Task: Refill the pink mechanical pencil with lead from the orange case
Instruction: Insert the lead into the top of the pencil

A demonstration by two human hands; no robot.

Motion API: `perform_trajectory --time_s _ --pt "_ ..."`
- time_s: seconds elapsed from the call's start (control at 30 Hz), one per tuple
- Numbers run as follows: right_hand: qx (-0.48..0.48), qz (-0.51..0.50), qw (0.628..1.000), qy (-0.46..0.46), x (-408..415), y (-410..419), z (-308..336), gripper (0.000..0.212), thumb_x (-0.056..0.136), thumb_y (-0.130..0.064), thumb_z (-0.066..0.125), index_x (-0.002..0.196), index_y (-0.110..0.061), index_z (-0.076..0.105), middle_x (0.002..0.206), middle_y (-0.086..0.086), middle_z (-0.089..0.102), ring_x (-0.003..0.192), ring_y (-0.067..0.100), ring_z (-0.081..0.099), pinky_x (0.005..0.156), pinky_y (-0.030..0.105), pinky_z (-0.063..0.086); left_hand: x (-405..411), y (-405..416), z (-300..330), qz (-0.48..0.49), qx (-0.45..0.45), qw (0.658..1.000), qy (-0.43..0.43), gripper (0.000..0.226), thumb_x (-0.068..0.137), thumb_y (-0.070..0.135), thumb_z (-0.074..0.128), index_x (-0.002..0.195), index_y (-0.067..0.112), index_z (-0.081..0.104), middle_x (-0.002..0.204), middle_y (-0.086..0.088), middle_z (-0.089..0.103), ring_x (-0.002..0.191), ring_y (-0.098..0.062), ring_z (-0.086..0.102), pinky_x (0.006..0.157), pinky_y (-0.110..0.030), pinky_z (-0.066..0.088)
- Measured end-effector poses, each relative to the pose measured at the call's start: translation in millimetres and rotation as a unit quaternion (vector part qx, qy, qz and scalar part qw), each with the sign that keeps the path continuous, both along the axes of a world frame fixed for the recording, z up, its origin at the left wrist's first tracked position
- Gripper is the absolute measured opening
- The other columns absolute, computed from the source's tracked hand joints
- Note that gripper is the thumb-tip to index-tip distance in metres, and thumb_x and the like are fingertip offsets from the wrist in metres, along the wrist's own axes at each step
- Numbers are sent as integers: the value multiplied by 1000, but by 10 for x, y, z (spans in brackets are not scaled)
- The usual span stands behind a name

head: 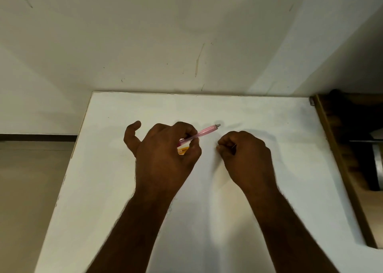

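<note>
Two hands work above the white tabletop (pixel 248 111). Left hand (pixel 165 154) closes on the pink mechanical pencil (pixel 199 134), orange case (pixel 182 150) tucked beneath; right hand (pixel 246 154) pinches something thin, seemingly a lead. Advice: steady the barrel, feed the lead straight, avoid bending.

A white table (pixel 248 111) stands against a scuffed pale wall (pixel 145 44), beside beige floor (pixel 31 179).

No text, label, brand, number or sign can be read anywhere; the sliver of the orange case (pixel 183 150) that shows beneath the left hand (pixel 163 154) is too small and blurred to make out any print.
</note>
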State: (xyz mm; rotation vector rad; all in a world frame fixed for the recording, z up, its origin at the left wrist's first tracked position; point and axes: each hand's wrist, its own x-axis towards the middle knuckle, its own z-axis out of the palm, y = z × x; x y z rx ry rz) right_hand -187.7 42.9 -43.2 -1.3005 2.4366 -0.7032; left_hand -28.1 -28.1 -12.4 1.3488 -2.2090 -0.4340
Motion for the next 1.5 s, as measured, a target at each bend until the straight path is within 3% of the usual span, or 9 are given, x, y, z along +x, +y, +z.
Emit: perform_trajectory --time_s 0.07,0.13,0.23,0.33,0.7,0.97,1.17,1.33,1.5 --pt "-30 -13 999 -36 -20 -5 15 2 89 -28 74 91 -29 74 87 -10 73 77 10 67 72 27 49 7 0 4 1 4 1000 -2 10 85 42 62 91 36 65 78 22 68 83 -1 66 114 -45 8" --pt "-99 -59 977 -177 -46 -24 66 6 88 -22 77 92 -27 78 87 -10 77 79 9 71 78 28 55 4 -2 6 0 7 1000 -5 9 85 42 61 92 36 65 78 21 68 84 -1 66 115 -46 8" --pt "-215 -100 881 -409 -54 -43 207 16 87 -7 77 99 -17 78 92 5 80 84 22 75 78 34 61 2 -3 4 2 10 1000 -12 9 85 43 60 91 37 64 77 20 67 83 0 66 116 -46 7" --pt "-263 -88 829 -485 -35 -33 294 15 86 -2 76 97 -12 75 93 14 80 82 26 76 74 30 59 2 -9 -4 4 10 1000 -16 12 86 45 58 91 36 64 74 20 67 84 0 66 116 -46 7" --pt "-277 -56 837 -469 -19 -36 308 15 87 2 73 93 -11 75 92 13 80 82 27 76 74 31 59 -9 -2 -43 0 -2 1000 -17 10 85 45 60 90 37 63 70 21 66 84 -1 65 115 -45 9" --pt "-256 -16 896 -362 -19 -29 273 16 87 -4 75 90 -20 76 89 5 80 84 28 76 81 46 61 -1 -2 -43 0 1 1000 -12 9 86 44 61 88 36 66 70 20 67 84 -3 65 114 -45 10" --pt "-263 -24 879 -397 -4 -40 288 19 87 -1 74 95 -18 75 92 7 80 89 29 76 79 39 60 -15 11 -40 -5 11 1000 6 8 87 43 62 88 36 66 71 20 68 83 -2 66 113 -41 7" --pt "-213 -14 866 -452 70 -66 296 38 90 -7 73 123 -22 64 96 7 82 94 26 78 83 40 62 -101 52 -26 -16 24 997 70 5 87 42 64 86 38 68 75 25 68 82 6 63 108 -31 9" --pt "-202 -42 886 -416 111 -82 288 27 86 -12 78 110 -23 69 90 2 82 87 20 79 80 42 63 -102 55 -41 -22 30 997 75 14 90 42 61 84 38 72 74 24 70 84 2 64 107 -31 11"
